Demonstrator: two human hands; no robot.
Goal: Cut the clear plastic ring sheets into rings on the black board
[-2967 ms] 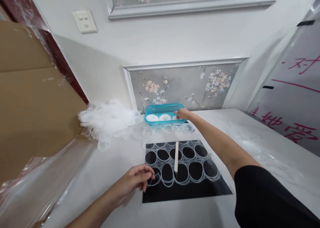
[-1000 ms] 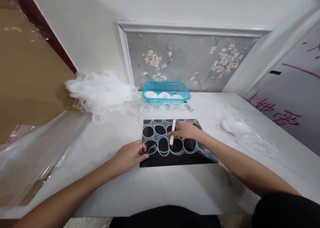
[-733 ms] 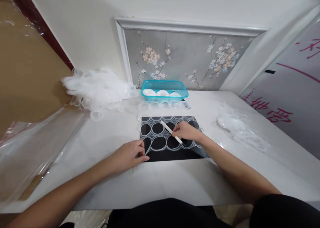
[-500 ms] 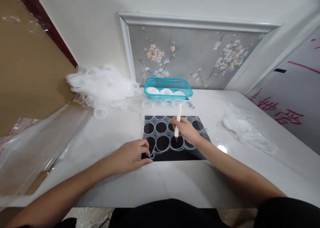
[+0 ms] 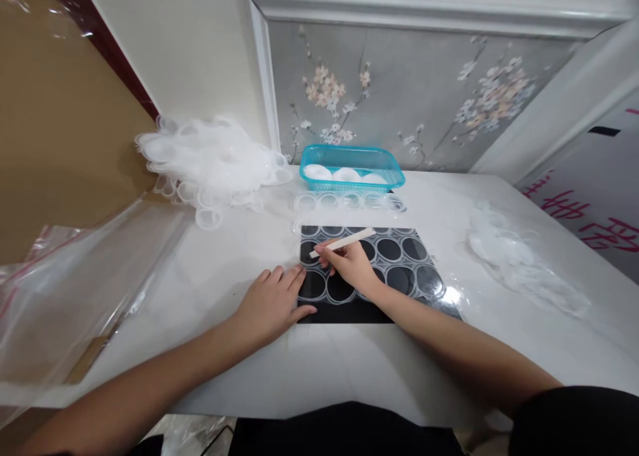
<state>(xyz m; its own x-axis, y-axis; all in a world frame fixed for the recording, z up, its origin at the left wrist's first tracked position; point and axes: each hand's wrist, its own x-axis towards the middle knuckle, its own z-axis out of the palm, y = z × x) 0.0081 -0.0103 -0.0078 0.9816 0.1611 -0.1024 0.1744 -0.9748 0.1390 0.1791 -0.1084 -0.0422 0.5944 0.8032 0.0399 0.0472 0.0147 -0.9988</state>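
My right hand [image 5: 349, 264] is closed around a slim cream-coloured stick [image 5: 344, 241]. The stick lies at a slant, its lower left end over a circle at the left of a black sheet [image 5: 344, 313]. Rows of dark circles with pale, clear-looking rims cover this sheet. Fingers stretched out, my left hand [image 5: 274, 303] rests flat at the sheet's left edge, its fingertips and thumb on it. Whether the stick's tip touches the sheet I cannot tell.
Behind the sheet stands a blue plastic basket [image 5: 352, 151] with white round pieces inside. A strip of clear rings [image 5: 327, 202] lies before it. Clear rings are heaped [image 5: 214, 160] at the left, with a smaller pile [image 5: 504, 253] at the right. Clear plastic film [image 5: 100, 276] covers the left side.
My right hand has moved left across the sheet, and the stick has gone from nearly upright to slanted. My left hand has flattened its curled fingers onto the sheet's edge. The view has shifted slightly.
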